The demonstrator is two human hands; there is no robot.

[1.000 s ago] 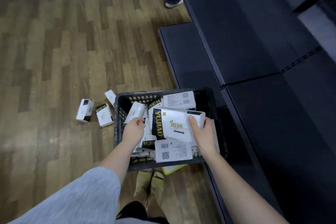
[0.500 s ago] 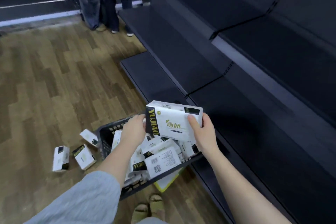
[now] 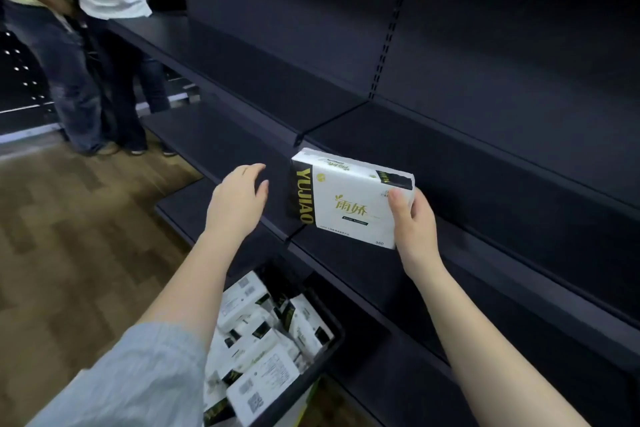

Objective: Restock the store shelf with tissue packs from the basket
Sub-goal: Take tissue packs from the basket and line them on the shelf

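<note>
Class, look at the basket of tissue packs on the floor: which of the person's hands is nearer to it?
Left. The left hand hovers open above the basket; the right hand is further right, gripping a tissue pack at the shelf.

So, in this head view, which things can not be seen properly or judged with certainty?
- Right hand fingers: behind the held tissue pack; only the thumb shows.
- Basket: partly covered by the left forearm and cut off by the bottom edge, so its pack count is unknown.
- Small print and codes on the packs: too small and blurred.
- Two bystanders: cut off by the top edge.
- Left hand: whether it touches the shelf edge is unclear.
</note>
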